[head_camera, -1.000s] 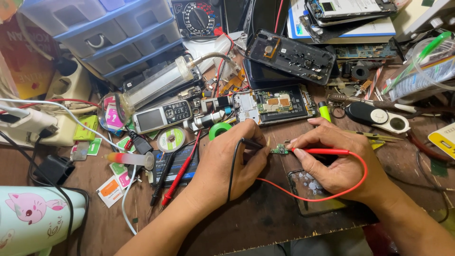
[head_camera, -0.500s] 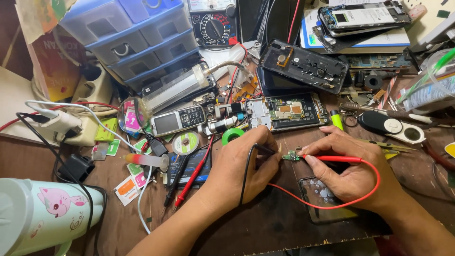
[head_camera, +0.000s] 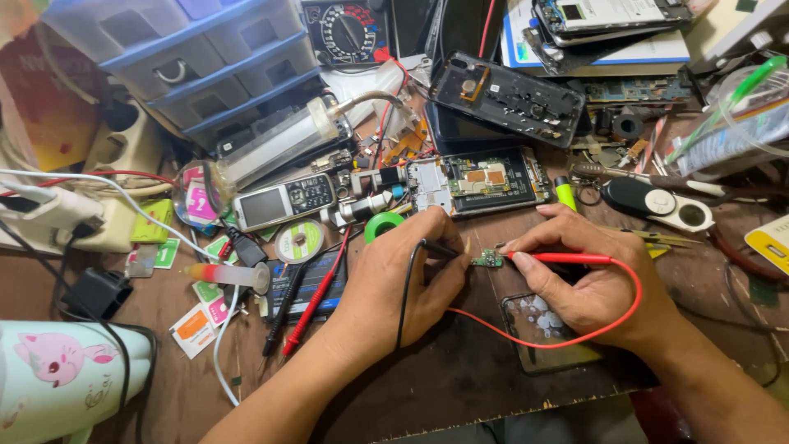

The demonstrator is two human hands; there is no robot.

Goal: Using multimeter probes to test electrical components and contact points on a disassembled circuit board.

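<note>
Cluttered brown surface (head_camera: pixel 460 370) fills the head view: a blue drawer unit (head_camera: pixel 205 57) and a dial meter (head_camera: pixel 349 31) at the back, opened phones (head_camera: pixel 481 181) behind the hands, an old keypad phone (head_camera: pixel 283 200), a green tape roll (head_camera: pixel 382 224) and a spare pair of probes (head_camera: pixel 300 308) to the left, and a cracked screen (head_camera: pixel 546 329) under the right wrist.

Both forearms come up from the bottom edge and meet mid-surface. The left hand (head_camera: pixel 403 279) is curled, pinching a black probe (head_camera: pixel 436 248) that points right. The right hand (head_camera: pixel 592 275) pinches a red probe (head_camera: pixel 559 258), lying nearly level and pointing left, its red lead looping under the palm. Both tips touch a small green board (head_camera: pixel 488 259) lying flat between the hands, just in front of the opened phones.
</note>
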